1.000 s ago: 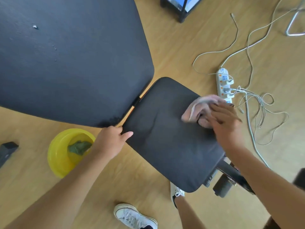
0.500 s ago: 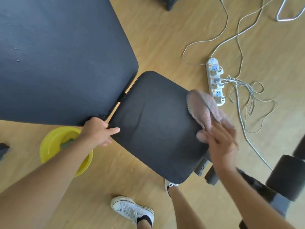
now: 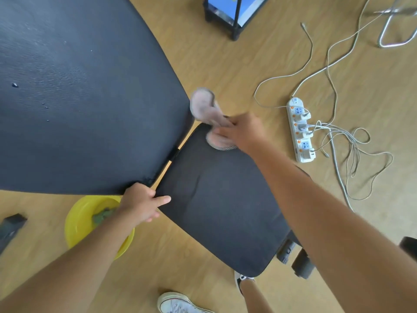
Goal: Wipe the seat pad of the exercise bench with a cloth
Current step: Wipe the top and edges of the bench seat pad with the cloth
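The black seat pad (image 3: 216,199) of the bench fills the middle of the view, with the larger black back pad (image 3: 79,98) to its upper left. My right hand (image 3: 242,131) grips a pink cloth (image 3: 206,109) at the seat pad's far corner; part of the cloth flaps up over the gap, part lies on the pad. My left hand (image 3: 144,203) rests on the pad's near left corner, thumb and a finger on its edge.
A yellow basin (image 3: 76,224) with a green cloth stands on the wooden floor under my left forearm. A white power strip (image 3: 301,129) with tangled white cables lies to the right. My white shoes (image 3: 178,303) are at the bottom. A dark stand (image 3: 232,16) is at the top.
My right hand has swept the pink cloth from the seat pad's right edge up to its far corner by the gap. My left hand has stayed on the near left corner.
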Demonstrator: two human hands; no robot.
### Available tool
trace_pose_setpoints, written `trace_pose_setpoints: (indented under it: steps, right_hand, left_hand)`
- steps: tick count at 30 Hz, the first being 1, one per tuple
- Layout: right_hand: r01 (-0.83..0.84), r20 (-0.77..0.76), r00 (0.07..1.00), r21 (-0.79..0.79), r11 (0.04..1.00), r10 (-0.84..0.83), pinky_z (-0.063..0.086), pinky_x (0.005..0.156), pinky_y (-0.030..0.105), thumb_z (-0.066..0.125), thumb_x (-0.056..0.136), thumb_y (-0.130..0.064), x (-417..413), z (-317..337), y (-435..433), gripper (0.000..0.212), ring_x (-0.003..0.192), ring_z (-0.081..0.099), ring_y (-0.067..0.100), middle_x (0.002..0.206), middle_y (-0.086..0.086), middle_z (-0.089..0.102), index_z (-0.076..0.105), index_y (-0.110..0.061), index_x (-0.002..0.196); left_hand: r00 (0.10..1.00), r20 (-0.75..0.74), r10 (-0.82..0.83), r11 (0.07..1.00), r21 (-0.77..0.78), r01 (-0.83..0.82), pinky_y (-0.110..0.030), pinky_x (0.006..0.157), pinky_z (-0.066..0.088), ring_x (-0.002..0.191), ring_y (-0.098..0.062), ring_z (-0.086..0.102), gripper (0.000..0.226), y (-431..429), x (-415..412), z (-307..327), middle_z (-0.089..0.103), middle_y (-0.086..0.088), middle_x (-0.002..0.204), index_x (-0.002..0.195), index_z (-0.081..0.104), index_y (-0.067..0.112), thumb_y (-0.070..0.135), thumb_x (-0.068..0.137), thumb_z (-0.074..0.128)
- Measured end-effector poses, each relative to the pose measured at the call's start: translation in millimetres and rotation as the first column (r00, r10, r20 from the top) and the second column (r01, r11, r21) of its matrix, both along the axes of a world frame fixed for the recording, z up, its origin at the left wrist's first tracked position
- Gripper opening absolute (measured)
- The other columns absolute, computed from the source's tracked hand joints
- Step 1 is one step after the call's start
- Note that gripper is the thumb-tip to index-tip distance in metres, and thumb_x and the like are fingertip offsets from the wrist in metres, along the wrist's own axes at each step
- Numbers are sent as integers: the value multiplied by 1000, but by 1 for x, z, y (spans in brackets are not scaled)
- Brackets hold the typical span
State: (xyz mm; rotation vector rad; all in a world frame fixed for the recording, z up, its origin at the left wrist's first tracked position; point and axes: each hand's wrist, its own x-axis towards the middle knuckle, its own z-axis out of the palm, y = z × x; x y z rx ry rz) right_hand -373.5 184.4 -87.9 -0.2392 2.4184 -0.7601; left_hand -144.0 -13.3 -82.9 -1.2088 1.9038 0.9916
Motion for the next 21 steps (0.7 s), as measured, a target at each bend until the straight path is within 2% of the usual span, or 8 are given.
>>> trace_pose_setpoints:
  steps: [2,6,8,10,12,14,18,21]
  right_hand:
    - [-137,47,990,22,990,135,24,49,32,79,78,-48,-20,-2,-30,51,61,33,19,61,2,36,47,-13,59]
    - [-85,204,977,95,992,64,14,51,31,84,65,-59,-20,3,53,71,53,22,17,55,-6,22,25,-21,51]
    - [-8,255,966,175,984,-37,23,55,29,82,53,-69,-9,6,127,68,54,32,16,53,-5,32,42,-14,49]
    - [20,334,938,206,978,-89,34,60,29,82,46,-72,-1,11,165,66,57,46,17,53,-1,49,66,-9,59]
    - [38,331,940,137,990,-82,39,59,23,83,47,-70,-7,7,149,59,55,53,8,53,-3,59,75,-15,68]
    - [-8,276,961,44,999,-4,31,51,19,82,55,-65,-12,0,97,54,49,41,5,51,-8,45,61,-16,58]
    - [-114,123,986,-28,993,117,21,51,31,84,72,-52,-13,-7,-1,46,56,31,17,60,-1,35,55,-16,65]
    - [-150,90,986,70,986,144,18,47,31,85,73,-50,-18,2,27,52,56,29,18,56,-1,32,52,-13,59]
  left_hand:
    - [1000,-1,-9,1000,21,9,-26,41,48,74,-33,81,80,-2,3,-2,59,-4,54,131,41,-25,24,86,84]
    - [1000,2,-15,999,33,14,-24,39,46,70,-29,81,77,-5,6,-9,55,4,48,126,46,-25,26,84,86]
    - [997,-14,-77,997,-12,77,-23,40,42,64,-34,79,49,-10,8,-16,47,9,37,87,66,-17,28,83,86]
    - [994,-30,-107,993,-45,106,-27,47,38,52,-40,68,59,-13,12,-23,44,3,39,53,37,15,34,82,85]
    - [983,-49,-175,982,-83,170,-32,54,34,47,-29,46,68,-14,14,-28,45,-7,53,57,23,21,40,81,84]
    - [979,-55,-195,979,-76,190,-35,57,32,55,-22,39,69,-16,15,-30,45,-6,62,59,21,21,43,80,83]
    - [968,-88,-233,970,-91,226,-36,58,32,58,-20,40,69,-15,15,-26,44,-5,63,56,22,20,41,80,83]
    - [951,-99,-292,952,-126,279,-36,59,31,61,-19,50,70,-14,16,-25,42,-9,59,53,23,19,41,82,83]
